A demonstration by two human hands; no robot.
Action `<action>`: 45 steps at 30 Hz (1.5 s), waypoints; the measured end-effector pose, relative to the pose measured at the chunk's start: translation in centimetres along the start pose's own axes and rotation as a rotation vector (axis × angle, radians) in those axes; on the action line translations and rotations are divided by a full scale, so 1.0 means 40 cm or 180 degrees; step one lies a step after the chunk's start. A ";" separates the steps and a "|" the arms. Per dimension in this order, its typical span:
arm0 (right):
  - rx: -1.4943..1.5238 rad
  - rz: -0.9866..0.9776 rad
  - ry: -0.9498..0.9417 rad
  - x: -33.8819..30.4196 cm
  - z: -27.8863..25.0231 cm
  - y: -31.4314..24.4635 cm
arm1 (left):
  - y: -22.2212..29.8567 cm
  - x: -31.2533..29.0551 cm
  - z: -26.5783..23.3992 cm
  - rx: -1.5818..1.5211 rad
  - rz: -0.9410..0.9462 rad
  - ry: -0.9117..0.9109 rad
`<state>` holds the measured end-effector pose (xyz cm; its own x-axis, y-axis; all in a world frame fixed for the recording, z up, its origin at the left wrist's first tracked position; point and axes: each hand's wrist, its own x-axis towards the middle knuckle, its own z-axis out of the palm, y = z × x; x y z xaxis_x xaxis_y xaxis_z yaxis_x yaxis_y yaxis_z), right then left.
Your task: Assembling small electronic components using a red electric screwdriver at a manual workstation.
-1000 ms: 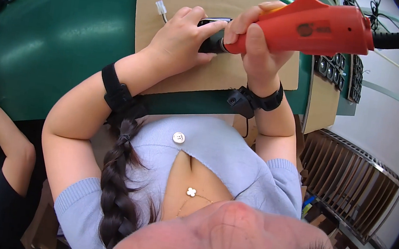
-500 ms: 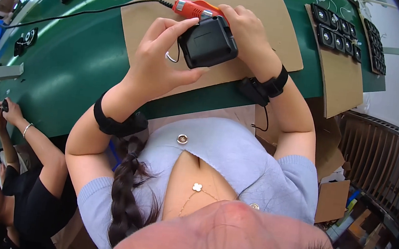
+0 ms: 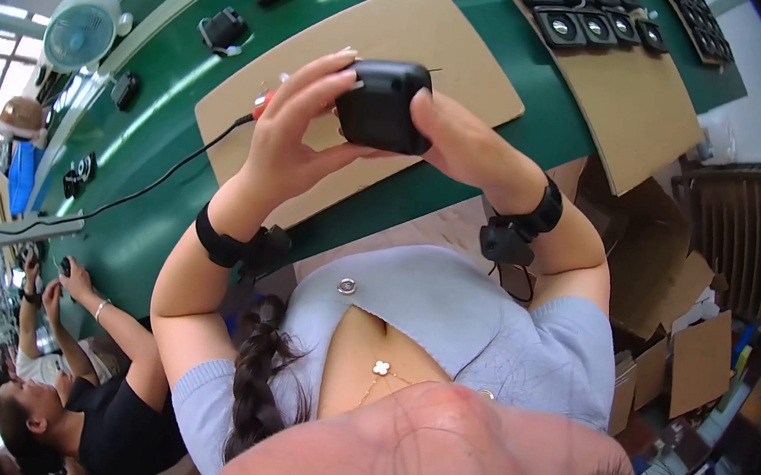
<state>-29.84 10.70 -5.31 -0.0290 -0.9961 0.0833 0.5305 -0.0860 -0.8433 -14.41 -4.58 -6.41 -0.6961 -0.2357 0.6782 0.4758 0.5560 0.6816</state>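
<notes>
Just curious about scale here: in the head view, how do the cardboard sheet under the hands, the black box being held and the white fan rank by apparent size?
1. Cardboard sheet
2. Black box and fan: look alike; the box is nearer the camera, so unsure.

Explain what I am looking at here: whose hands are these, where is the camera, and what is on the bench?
There is no machine here: a person works with two bare hands. The one picture comes from a wide fisheye camera worn on the head and looking down, so straight edges bend. The left hand and the right hand together hold a small black boxy part up above a cardboard sheet that lies on a green bench. Each wrist wears a black band. A red tool with a black cable lies on the sheet, mostly hidden behind the left hand. More black parts sit on a second cardboard sheet at upper right. Another person works at lower left.
</notes>
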 end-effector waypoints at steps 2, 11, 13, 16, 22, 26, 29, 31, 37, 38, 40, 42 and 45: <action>-0.0836 -0.0728 0.0121 -0.025 -0.010 -0.002 | -0.013 0.043 0.011 0.0674 0.0689 -0.0264; -0.3460 -0.1656 0.2935 -0.234 -0.276 -0.314 | -0.192 0.329 -0.005 0.2383 0.0211 -0.0398; -0.6031 -0.2583 0.4203 -0.289 -0.499 -0.429 | -0.326 0.405 -0.045 0.2618 -0.1046 -0.0675; -0.6170 -0.1254 0.5145 -0.374 -0.654 -0.542 | -0.525 0.486 -0.051 0.3131 -0.1074 -0.0855; -0.6029 0.0042 0.5099 -0.413 -0.908 -0.596 | -0.706 0.485 0.012 0.3199 -0.1806 -0.0745; -0.5936 0.0939 0.5342 -0.410 -0.956 -0.602 | -0.735 0.487 0.007 0.3303 -0.1643 -0.0666; -0.5910 0.1434 0.5691 -0.409 -0.994 -0.601 | -0.750 0.482 0.004 0.3262 -0.1562 -0.0644; -0.6019 0.0973 0.5444 -0.430 -1.050 -0.591 | -0.756 0.479 0.015 0.3217 -0.1549 -0.0646; -0.6383 0.0569 0.4817 -0.367 -1.065 -0.591 | -0.754 0.485 0.018 0.3287 -0.1531 -0.0620; -0.6092 0.0805 0.4884 -0.345 -1.021 -0.599 | -0.754 0.484 0.014 0.3306 -0.1577 -0.0627; -0.5522 0.1269 0.5023 -0.323 -0.939 -0.618 | -0.761 0.489 0.017 0.3326 -0.1578 -0.0619; -0.5708 0.1285 0.4883 -0.348 -0.938 -0.620 | -0.759 0.494 0.023 0.3393 -0.1562 -0.0627; -0.6066 0.1321 0.4587 -0.409 -0.969 -0.618 | -0.741 0.526 0.039 0.3329 -0.1734 -0.0691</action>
<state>-75.30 28.34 -6.40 -0.9150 -0.2796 0.2910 -0.3307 0.9328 -0.1435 -44.00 -24.77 -12.77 -0.7944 -0.5577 0.2408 -0.5069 0.8270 0.2430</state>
